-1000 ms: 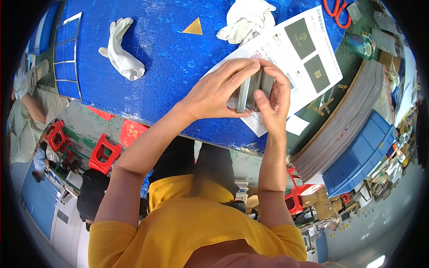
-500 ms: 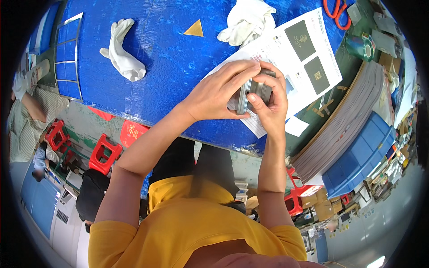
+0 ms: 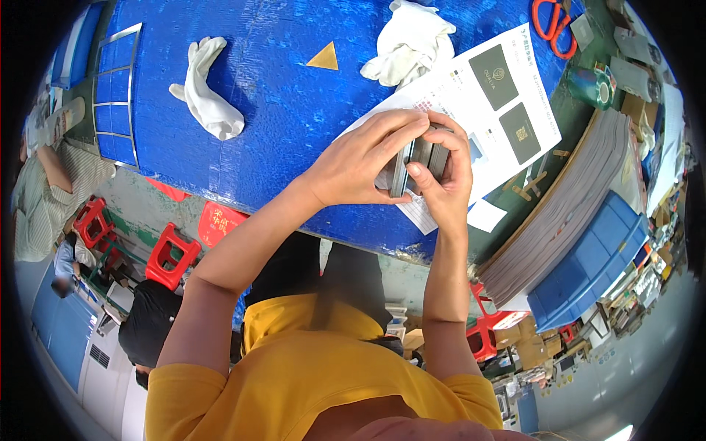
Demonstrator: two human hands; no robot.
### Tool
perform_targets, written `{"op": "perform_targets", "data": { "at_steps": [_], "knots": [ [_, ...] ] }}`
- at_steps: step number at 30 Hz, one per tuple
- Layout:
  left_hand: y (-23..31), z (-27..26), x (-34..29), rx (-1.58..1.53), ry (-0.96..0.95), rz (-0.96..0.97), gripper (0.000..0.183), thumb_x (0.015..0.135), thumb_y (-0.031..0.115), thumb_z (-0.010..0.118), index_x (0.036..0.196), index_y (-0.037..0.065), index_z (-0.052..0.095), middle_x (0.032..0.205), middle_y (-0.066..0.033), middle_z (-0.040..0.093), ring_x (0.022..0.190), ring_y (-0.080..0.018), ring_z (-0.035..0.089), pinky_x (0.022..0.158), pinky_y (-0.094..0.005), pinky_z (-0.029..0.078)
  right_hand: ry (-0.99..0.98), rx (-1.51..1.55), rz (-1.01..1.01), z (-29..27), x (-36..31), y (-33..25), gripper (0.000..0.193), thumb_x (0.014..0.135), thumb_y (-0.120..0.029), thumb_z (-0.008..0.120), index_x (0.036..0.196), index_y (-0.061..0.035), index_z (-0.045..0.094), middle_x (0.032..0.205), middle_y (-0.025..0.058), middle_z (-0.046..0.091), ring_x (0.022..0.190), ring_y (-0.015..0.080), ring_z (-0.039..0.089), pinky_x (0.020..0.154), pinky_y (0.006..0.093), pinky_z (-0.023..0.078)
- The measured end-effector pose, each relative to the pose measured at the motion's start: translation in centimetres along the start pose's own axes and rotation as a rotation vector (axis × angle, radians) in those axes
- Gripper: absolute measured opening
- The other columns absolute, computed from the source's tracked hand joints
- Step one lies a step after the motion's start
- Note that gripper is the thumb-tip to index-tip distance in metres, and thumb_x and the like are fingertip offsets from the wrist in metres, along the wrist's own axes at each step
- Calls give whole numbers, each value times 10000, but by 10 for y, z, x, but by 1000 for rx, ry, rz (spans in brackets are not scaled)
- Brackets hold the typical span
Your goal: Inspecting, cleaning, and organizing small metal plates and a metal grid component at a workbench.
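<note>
Between both hands, above the blue table (image 3: 279, 147), stands a stack of dark grey cards (image 3: 422, 153), edges facing up. My left hand (image 3: 368, 158) grips its left side, with fingers over the far end and the thumb at the near end. Curled around the right side is my right hand (image 3: 454, 173), its thumb near the card edges. A narrow gap seems to part the stack near the left hand. Partly under the hands lies a white printed sheet (image 3: 540, 121) with pictures of two dark cards.
Two white gloves (image 3: 202, 92) (image 3: 412, 44) and a gold triangle (image 3: 324, 56) lie on the table. Red-handled scissors (image 3: 562, 37) are at the far right. A tall paper stack (image 3: 566, 198) and a blue bin (image 3: 588, 257) stand to the right, red stools (image 3: 173, 253) below left. Another person (image 3: 55, 176) is at the left.
The whole view has shifted slightly, so the table things sit a little lower. Both hands keep hold of the stack; its cards look slightly more spread apart between the fingers.
</note>
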State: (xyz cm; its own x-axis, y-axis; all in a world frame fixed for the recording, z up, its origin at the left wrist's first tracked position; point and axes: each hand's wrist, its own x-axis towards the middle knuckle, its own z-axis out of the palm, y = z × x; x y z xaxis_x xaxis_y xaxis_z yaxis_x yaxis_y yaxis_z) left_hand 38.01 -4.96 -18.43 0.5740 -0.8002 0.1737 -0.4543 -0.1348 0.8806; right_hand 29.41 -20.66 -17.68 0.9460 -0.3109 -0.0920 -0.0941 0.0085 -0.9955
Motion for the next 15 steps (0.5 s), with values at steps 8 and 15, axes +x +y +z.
{"op": "perform_targets", "data": {
  "at_steps": [8, 15],
  "knots": [
    [1, -14, -5, 6, -26, -5, 882, 679, 298, 815, 1401, 51, 372, 1376, -175, 431, 1282, -371, 433, 1047, -435, 402, -2, -92, -47, 8, 2, 5, 407, 820, -205, 676, 1184, -55, 576, 1325, 182, 499, 1239, 309, 477, 1049, 425, 360],
    [5, -9, 2, -37, -39, 60, 952, 661, 310, 820, 1404, 4, 311, 1318, -203, 408, 1263, -388, 413, 1061, -457, 373, -17, -193, -103, 1, -5, 5, 292, 900, -156, 495, 1171, -57, 543, 1379, 196, 442, 1247, 352, 456, 1049, 461, 356]
  ]
}}
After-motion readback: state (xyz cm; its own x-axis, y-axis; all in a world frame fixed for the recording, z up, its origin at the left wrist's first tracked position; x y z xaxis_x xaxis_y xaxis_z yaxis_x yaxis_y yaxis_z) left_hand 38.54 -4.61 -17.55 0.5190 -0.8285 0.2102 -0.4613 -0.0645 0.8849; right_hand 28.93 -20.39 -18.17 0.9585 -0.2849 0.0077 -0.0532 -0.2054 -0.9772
